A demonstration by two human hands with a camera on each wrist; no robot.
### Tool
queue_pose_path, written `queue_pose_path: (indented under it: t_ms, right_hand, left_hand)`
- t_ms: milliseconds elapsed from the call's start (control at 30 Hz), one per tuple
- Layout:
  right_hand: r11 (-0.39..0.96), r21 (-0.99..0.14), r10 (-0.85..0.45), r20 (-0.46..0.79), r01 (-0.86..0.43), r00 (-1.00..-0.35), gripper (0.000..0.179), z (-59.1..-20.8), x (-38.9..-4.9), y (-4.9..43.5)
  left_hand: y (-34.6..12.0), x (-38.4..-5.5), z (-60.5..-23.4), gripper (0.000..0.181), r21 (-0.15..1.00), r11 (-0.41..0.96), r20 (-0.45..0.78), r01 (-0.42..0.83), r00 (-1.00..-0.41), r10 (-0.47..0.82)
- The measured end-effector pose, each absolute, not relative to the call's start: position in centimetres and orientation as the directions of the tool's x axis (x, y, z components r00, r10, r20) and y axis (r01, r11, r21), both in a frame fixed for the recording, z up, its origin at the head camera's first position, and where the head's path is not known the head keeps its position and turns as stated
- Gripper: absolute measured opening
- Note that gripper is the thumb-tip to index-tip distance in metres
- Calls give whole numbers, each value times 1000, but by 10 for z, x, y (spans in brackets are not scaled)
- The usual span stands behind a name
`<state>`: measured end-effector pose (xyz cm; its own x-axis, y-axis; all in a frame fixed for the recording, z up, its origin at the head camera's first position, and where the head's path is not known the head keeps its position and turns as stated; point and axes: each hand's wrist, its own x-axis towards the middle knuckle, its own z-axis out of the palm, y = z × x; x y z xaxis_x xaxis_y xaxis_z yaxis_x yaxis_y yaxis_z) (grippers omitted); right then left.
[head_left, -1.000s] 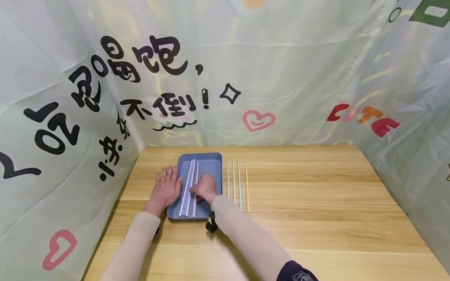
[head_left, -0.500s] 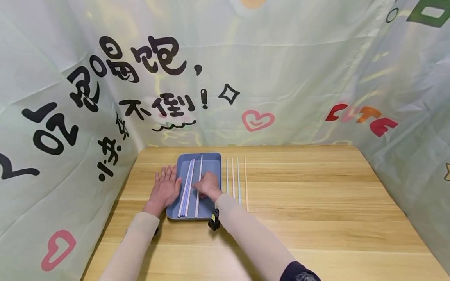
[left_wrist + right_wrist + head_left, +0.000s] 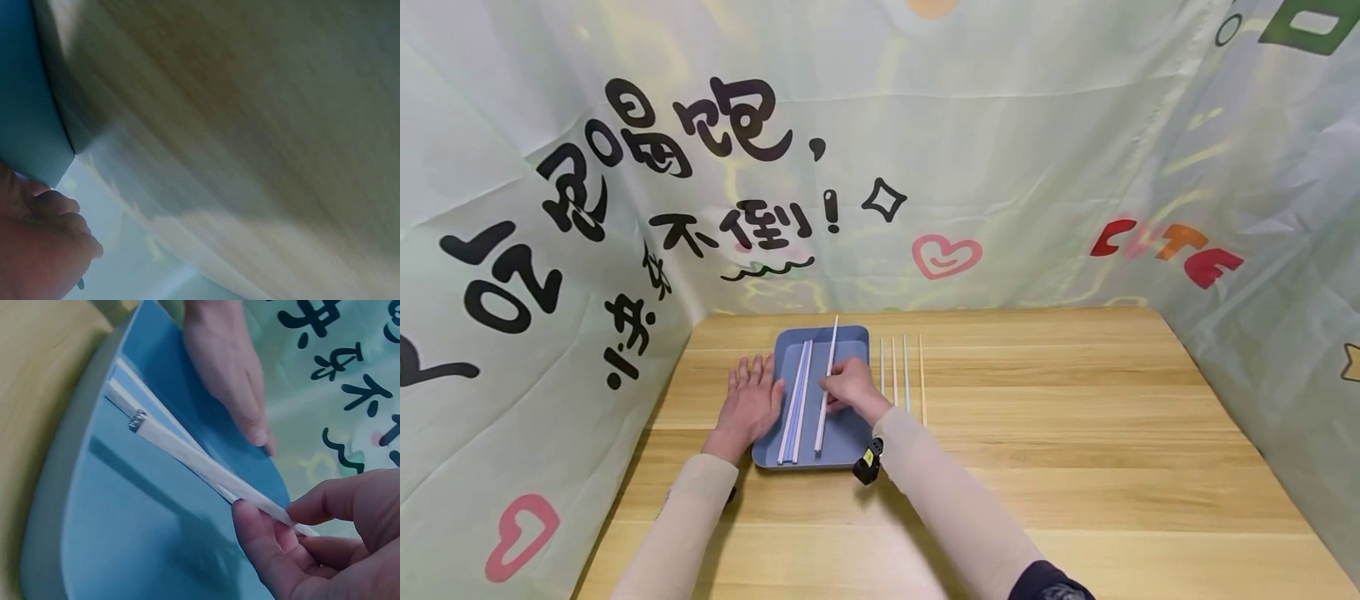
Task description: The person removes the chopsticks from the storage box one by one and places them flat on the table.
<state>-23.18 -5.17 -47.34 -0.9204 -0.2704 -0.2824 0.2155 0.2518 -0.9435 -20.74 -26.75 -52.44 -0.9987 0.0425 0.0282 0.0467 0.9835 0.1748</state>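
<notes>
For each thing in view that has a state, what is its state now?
Tray: flat on the table
Chopsticks in the tray: lying close together
Held chopstick: raised, slanting above the tray
Four chopsticks beside the tray: lying side by side, spaced apart
Left hand: fingers straight, at the tray's left edge
Right hand: pinching the held chopstick

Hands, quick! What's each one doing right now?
Left hand: open, at the left edge of the tray.
Right hand: closed, pinching a pale chopstick.
</notes>
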Motion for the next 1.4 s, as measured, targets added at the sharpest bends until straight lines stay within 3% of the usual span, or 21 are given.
queue_pose_path:
  t_ms: [267,667,1400]
  right_hand:
    - [209,-958,-270,-251,197,-930,40,-468,-240,-35]
    - [153,-958,-208,-271,242,-940,38,-463,-249,-2]
    - [185,-943,-115,-302,278,-946,39,-475,-254,53]
  left_hand:
    - [-267,-207,-524,65,182,982,36,50,-998,45]
    - [-267,-207,-523,65,198,979,21,53,-999,50]
    - [-269,-206,-524,65,221,973,31,63,-998,58]
